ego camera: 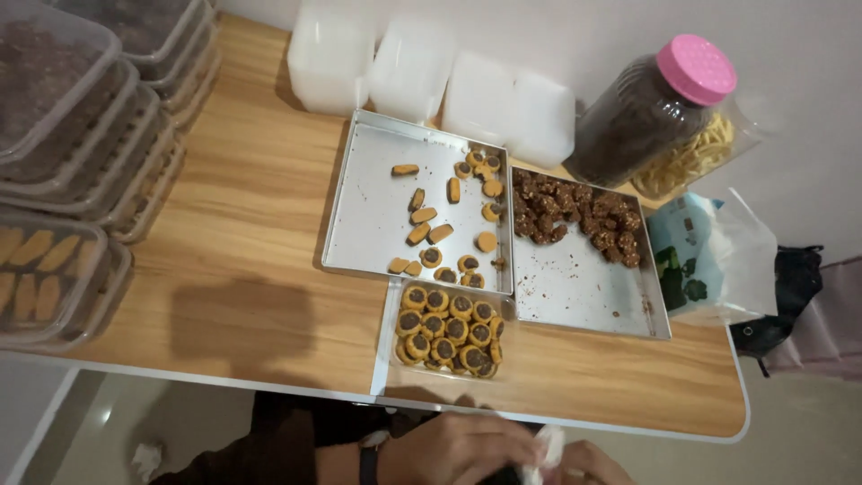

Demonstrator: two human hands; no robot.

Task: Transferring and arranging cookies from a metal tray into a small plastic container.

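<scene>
Below the table edge, the left hand (458,446) curls loosely over a white tissue (545,449); the right hand (588,464) pinches the same tissue from the other side, fingers pressed together; the crumpled tissue sits between them, its longer side running roughly twelve to six. At twelve o'clock from both hands, on the wooden table (242,260), stands a clear box of round cookies (447,332); the left hand is slightly nearer it; beyond lie two metal trays (368,216).

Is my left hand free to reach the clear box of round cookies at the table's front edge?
Probably not right away: the left hand and right hand are together on a white tissue below the table edge. Nothing blocks the path to the box.
</scene>
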